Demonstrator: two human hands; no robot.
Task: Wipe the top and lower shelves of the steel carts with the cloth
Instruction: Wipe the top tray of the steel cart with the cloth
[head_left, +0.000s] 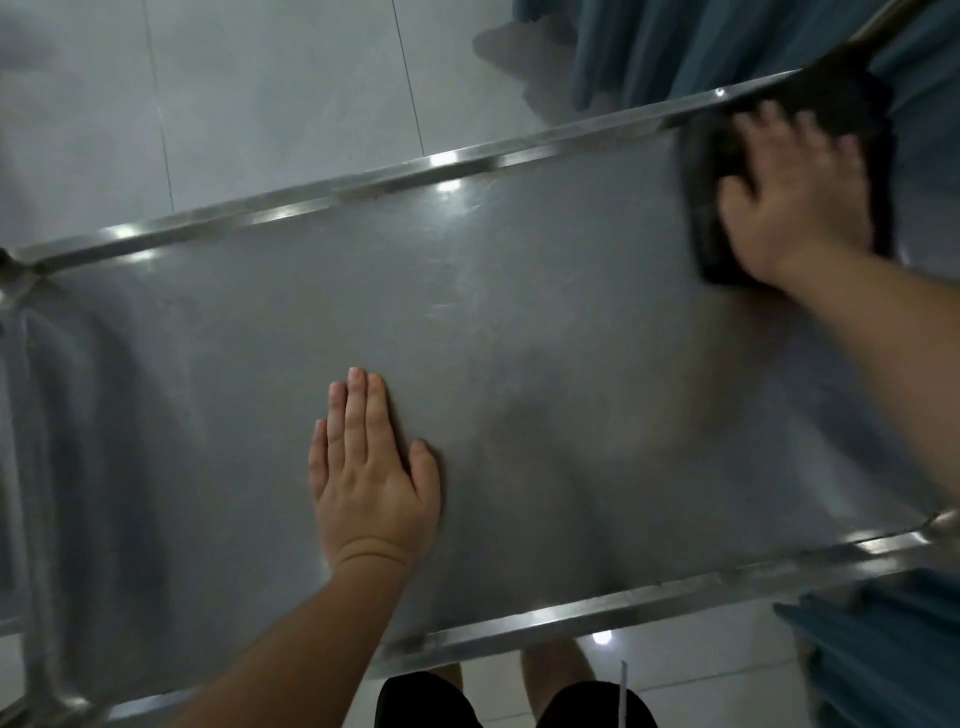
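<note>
My right hand (795, 202) is flat on the dark cloth (711, 228), fingers spread wide and pressing down, not curled round it. I keep it spread so the whole pad drags across the steel, not just one edge. The cloth sits at the far right corner of the cart's top shelf (519, 322), tucked against the far rail (441, 163), which is where the pass has to reach if the corner is to get wiped. Hand and cloth are motion-blurred, so I can't tell the exact fold of the cloth.

My left hand (371, 478) lies palm down on the shelf near the front edge, fingers straight and close together, thumb out to the side, holding nothing. It's there to brace me and, I judge, to stop the cart rolling away while the other arm pushes (wheels not in view, so that's a guess).

A blue curtain (675, 47) hangs just beyond the far right corner, tiled floor (260, 88) around. The lower shelf is hidden under the top one; I take it as not yet done.
</note>
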